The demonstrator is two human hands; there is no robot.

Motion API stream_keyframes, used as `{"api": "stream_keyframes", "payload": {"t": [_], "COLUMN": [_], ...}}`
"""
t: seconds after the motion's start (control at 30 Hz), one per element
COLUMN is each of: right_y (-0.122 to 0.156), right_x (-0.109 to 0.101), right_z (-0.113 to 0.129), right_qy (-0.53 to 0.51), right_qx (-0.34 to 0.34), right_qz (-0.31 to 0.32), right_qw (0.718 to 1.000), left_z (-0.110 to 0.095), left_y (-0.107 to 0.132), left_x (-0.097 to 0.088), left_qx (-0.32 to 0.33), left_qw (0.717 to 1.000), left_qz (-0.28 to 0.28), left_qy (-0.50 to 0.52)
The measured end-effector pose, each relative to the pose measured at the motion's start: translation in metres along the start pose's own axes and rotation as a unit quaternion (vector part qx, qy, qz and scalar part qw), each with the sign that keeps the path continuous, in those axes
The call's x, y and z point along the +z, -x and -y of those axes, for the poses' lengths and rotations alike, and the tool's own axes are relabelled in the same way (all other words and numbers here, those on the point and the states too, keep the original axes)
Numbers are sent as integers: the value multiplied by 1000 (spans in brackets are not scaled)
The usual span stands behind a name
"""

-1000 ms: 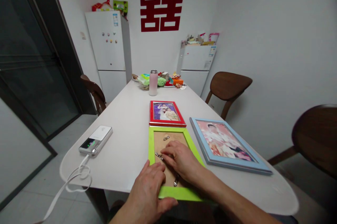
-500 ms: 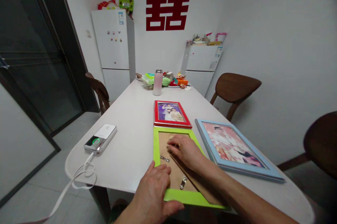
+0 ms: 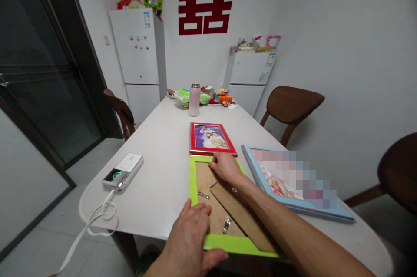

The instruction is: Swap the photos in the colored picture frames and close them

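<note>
Head view: left hand (image 3: 192, 235) lies flat, spread wide, on the bright green picture frame (image 3: 192, 177)'s near corner. Right hand (image 3: 224, 167) curls at the far edge, maybe pinching its brown cardboard back (image 3: 237, 220).

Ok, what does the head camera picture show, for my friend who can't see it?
A green picture frame lies face down on a white table; the person's left hand presses its near corner and the right hand touches its far edge. A red frame lies beyond it, a blue frame to its right.
</note>
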State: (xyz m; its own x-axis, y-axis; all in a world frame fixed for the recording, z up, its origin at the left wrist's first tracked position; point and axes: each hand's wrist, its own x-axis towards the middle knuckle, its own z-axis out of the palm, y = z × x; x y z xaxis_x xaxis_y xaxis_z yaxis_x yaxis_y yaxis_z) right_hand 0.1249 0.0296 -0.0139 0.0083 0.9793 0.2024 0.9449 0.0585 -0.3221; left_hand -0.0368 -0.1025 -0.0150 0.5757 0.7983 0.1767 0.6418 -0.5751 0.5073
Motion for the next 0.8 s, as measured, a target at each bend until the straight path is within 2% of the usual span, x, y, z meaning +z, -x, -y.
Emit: {"api": "stream_keyframes", "payload": {"t": [0.13,0.23,0.33,0.37,0.43,0.5,0.63,0.8], "right_y": [1,22,59,73,98,118,135,139], "right_x": [-5,-20,-40,-46,-53,-54,-53,-54], "right_z": [2,4,3,2,-2,-6,-10,-12], "right_qy": [-14,-40,-73,-90,-101,-96,-98,-140], "right_qx": [-6,-50,-141,-199,-268,-308,-331,-312], "right_qz": [-1,12,55,84,117,125,112,85], "right_qw": [1000,998,986,972,951,938,932,936], "left_z": [-1,-1,1,1,2,3,4,-6], "left_y": [-1,-1,1,2,2,2,2,0], "left_x": [-1,0,2,3,4,4,1,1], "left_qx": [-10,-8,-2,-1,2,6,13,-2], "left_qw": [1000,1000,1000,1000,1000,1000,999,998], "left_qz": [7,0,-17,-19,-20,-22,-20,2], "left_qy": [-4,0,5,5,1,-6,-22,-62]}}
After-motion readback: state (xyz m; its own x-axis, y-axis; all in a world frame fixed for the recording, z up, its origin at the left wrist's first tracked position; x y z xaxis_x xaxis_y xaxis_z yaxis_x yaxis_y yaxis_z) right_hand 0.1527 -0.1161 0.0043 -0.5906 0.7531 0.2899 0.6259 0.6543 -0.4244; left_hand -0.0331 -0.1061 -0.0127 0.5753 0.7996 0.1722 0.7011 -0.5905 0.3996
